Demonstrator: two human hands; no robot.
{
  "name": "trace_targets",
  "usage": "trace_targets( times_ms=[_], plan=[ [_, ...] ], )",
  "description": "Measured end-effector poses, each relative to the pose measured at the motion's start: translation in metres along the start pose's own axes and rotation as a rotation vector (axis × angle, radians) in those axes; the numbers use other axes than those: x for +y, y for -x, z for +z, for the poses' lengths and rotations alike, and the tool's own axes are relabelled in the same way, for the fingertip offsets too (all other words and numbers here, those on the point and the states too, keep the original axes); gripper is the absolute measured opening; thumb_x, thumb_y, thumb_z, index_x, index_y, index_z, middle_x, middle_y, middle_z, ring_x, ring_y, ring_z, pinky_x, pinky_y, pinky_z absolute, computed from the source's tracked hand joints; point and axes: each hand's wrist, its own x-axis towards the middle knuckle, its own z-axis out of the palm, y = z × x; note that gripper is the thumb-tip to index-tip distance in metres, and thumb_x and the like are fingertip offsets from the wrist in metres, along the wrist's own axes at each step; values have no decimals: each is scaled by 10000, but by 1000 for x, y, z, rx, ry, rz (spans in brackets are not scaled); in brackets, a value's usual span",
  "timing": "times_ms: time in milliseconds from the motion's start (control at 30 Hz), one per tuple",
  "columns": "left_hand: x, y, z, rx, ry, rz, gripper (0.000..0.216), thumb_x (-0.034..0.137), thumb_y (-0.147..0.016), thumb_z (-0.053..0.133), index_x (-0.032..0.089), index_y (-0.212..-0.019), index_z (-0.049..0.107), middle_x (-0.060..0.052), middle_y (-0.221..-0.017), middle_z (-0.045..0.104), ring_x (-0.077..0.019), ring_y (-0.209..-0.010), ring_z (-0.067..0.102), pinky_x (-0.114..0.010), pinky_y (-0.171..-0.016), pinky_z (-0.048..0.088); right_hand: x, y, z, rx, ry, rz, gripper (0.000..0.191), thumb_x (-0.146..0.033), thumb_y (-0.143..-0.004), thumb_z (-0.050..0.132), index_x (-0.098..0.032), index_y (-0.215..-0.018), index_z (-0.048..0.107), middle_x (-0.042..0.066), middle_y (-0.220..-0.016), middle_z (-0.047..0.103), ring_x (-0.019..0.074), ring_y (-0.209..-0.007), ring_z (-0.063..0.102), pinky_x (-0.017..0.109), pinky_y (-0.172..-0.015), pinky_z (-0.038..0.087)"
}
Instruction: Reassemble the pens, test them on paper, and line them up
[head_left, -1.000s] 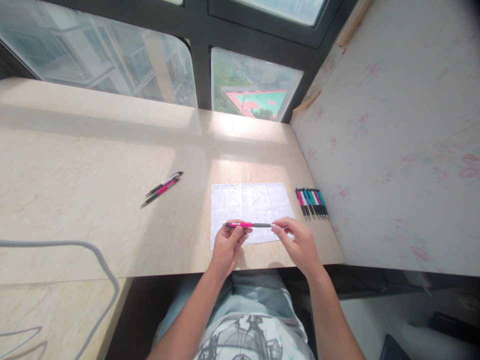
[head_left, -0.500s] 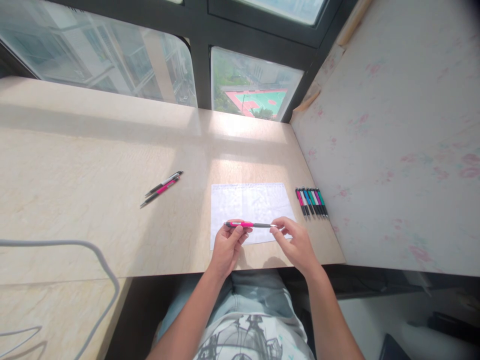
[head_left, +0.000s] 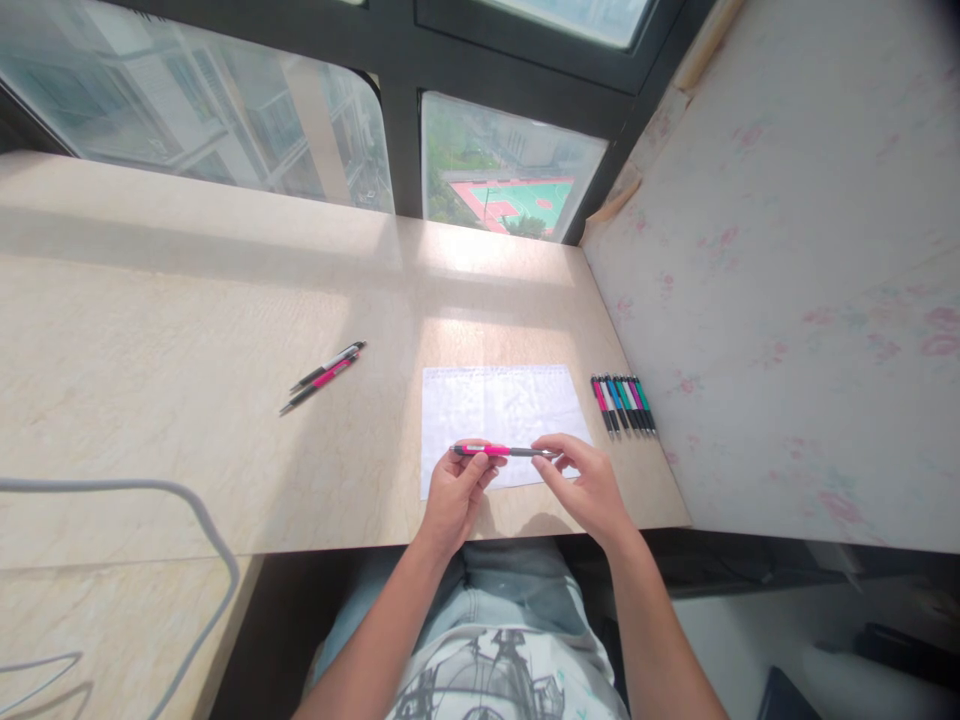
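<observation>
A pink pen [head_left: 495,450] with a dark grip is held level above the white paper [head_left: 487,400]. My left hand [head_left: 457,490] is closed around its pink barrel, thumb on top. Around the dark grip near the tip, the thumb and fingers of my right hand [head_left: 581,480] are pinched. To the right of the paper lies a row of several pens [head_left: 622,405] in pink, white, blue, green and purple. Farther left, a silver-and-black pen [head_left: 328,366] and another pink pen [head_left: 321,384] lie side by side at a slant.
The pale desk [head_left: 187,330] runs back to a dark-framed window [head_left: 405,130]. A wall with flowered paper [head_left: 787,300] rises along the right edge. At lower left, a grey cable [head_left: 180,490] loops over the desk.
My right hand has slid left along the pen, from its tip onto the dark grip. The left hand and the pen have barely moved.
</observation>
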Motion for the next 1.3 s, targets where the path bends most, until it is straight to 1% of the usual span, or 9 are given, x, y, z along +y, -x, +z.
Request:
trace_targets(
  times_ms=[367,567,633,700,767,900,1000,1200,1300],
  plan=[
    [-1,-1,-2,15,4,-4,224,241,-767,745,157,-953,652,-64,-901,739,-129,-793,678,-227,-737,504,1,1,0,-2,18,-2,120,-283,-863,591,-204,-890,677,37,-874,710,150,-704,629,241,-589,493],
    [0,0,0,22,1,-5,217,249,-759,752,156,-930,657,-59,-893,740,-128,-784,681,-231,-751,509,4,0,-2,-58,55,10,350,-366,-929,513,-189,-658,647,19,-625,651,145,-605,598,258,-604,466],
    [0,0,0,28,8,-5,213,242,-762,750,157,-934,657,-57,-892,740,-125,-778,681,-223,-736,509,5,0,-2,-52,30,18,300,-372,-924,518,-191,-744,676,30,-691,677,155,-645,621,254,-593,474],
    [-1,0,0,34,16,-4,210,234,-764,747,159,-938,657,-58,-893,741,-122,-776,680,-213,-719,508,5,1,-2,-27,-4,18,207,-357,-901,555,-199,-930,686,46,-831,704,169,-729,645,254,-603,498],
    [-1,0,0,37,21,-3,210,232,-765,746,159,-940,657,-58,-894,741,-120,-779,680,-206,-711,506,5,1,-3,2,-24,-1,230,-327,-872,596,-210,-1060,658,58,-938,706,178,-793,653,265,-634,523],
    [-1,-1,0,45,30,-6,218,241,-762,750,161,-943,658,-50,-878,739,-116,-771,678,-196,-693,504,6,2,-4,34,-3,-69,133,-298,-870,606,-223,-936,693,50,-917,719,172,-766,653,286,-678,531],
    [0,0,0,46,34,-7,219,252,-762,751,160,-938,657,-49,-877,739,-115,-765,678,-201,-696,505,9,2,-4,49,1,-70,141,-333,-864,629,-223,-872,717,43,-860,732,172,-721,654,291,-679,525],
    [0,1,-1,21,5,-15,228,255,-753,760,155,-929,654,-57,-874,739,-126,-765,679,-233,-744,509,8,2,-6,-10,44,-7,366,-371,-926,529,-198,-631,661,20,-615,659,151,-589,613,272,-602,477],
    [0,0,-1,24,6,-9,215,247,-764,749,158,-934,653,-57,-885,739,-123,-773,678,-222,-733,506,5,2,-5,-29,19,-3,278,-381,-920,527,-196,-793,690,45,-760,701,165,-658,639,277,-620,499]
  ],
)
